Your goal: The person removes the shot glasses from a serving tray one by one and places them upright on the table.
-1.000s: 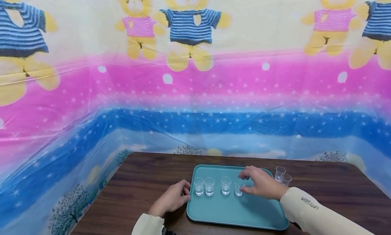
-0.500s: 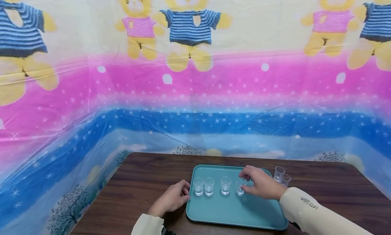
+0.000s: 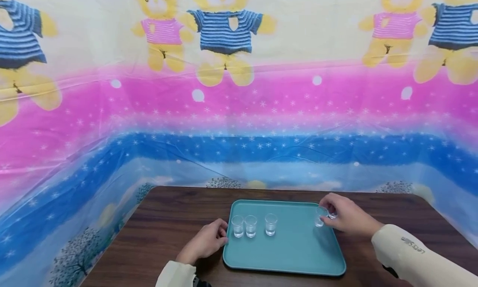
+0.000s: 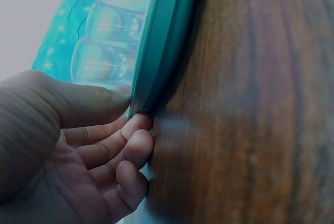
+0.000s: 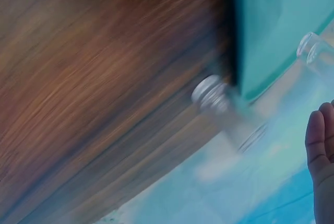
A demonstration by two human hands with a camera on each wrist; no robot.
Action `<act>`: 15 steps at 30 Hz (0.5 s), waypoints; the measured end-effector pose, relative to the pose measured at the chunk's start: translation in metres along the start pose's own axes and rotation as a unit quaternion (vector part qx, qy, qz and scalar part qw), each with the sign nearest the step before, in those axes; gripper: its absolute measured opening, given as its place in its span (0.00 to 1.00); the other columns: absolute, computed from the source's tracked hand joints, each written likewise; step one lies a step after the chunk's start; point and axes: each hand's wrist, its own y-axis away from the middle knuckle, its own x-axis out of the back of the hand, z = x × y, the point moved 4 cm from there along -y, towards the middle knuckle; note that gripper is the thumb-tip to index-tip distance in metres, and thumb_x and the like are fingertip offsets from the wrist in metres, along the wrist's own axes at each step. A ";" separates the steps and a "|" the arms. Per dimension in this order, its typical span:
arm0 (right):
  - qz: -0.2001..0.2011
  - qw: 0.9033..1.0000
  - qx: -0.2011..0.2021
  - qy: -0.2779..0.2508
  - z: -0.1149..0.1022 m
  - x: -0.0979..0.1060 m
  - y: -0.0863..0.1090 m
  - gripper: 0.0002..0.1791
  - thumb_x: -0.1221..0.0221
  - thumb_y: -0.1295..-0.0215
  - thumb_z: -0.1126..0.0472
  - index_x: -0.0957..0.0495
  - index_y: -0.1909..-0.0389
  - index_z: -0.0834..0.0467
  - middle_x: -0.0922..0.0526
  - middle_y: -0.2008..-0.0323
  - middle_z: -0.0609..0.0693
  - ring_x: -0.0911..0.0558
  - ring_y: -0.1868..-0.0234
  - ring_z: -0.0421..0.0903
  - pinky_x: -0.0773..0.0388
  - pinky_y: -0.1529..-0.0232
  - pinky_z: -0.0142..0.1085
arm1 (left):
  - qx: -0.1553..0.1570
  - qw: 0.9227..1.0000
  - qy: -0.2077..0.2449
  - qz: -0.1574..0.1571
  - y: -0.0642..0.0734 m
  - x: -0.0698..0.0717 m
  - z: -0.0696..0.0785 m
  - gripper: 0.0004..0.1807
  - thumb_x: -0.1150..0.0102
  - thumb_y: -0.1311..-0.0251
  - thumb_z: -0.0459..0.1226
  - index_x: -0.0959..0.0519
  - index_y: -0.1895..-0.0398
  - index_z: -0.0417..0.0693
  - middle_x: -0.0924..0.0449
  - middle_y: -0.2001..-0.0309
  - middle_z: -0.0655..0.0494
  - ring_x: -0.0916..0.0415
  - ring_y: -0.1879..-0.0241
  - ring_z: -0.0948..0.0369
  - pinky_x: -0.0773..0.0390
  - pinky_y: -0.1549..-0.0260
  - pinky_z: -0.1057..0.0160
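My left hand [image 3: 204, 242] pinches the left rim of the teal tray [image 3: 284, 254]; in the left wrist view the thumb lies on the rim and curled fingers are at its underside. My right hand [image 3: 347, 214] holds a small clear shot glass [image 3: 319, 220] between thumb and fingers, upright at the tray's far right edge. Three similar glasses, the left glass [image 3: 237, 227], middle glass [image 3: 250, 227] and right glass [image 3: 270, 224], stand in a row on the tray with clear liquid in the bottom. In the right wrist view another glass [image 5: 214, 98] appears blurred beyond the tray's corner.
The tray lies on a dark brown wooden table [image 3: 179, 212]. A printed curtain [image 3: 231, 150] with bears and snowflakes hangs behind the table and along its left side. My right hand mostly covers the glassware right of the tray.
My right hand has carried the shot glass rightward and away, from the tray's middle right to its far right edge. My left hand keeps its place on the rim; the head view has shifted slightly.
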 end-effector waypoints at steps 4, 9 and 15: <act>0.009 1.000 -0.010 0.002 0.013 0.011 0.011 0.14 0.35 0.41 0.59 0.25 0.56 0.57 0.25 0.66 0.45 0.26 0.68 0.40 0.27 0.69 0.34 | 0.003 1.000 0.005 -0.001 0.000 0.001 0.001 0.13 0.42 0.38 0.30 0.30 0.52 0.38 0.29 0.68 0.55 0.31 0.71 0.59 0.30 0.71 0.58; 0.025 0.999 -0.012 0.019 0.026 0.019 0.024 0.15 0.34 0.43 0.61 0.24 0.57 0.60 0.25 0.66 0.46 0.27 0.69 0.37 0.27 0.70 0.33 | 0.003 1.000 0.005 0.001 0.000 0.001 0.002 0.13 0.42 0.38 0.30 0.30 0.52 0.37 0.29 0.68 0.54 0.31 0.71 0.59 0.30 0.71 0.58; 0.029 0.999 -0.027 0.027 0.040 0.017 0.039 0.15 0.33 0.44 0.61 0.24 0.58 0.59 0.26 0.69 0.44 0.28 0.71 0.35 0.28 0.72 0.32 | 0.003 1.000 0.003 -0.001 0.000 -0.001 0.002 0.13 0.42 0.38 0.30 0.30 0.52 0.37 0.29 0.68 0.54 0.31 0.71 0.59 0.30 0.71 0.58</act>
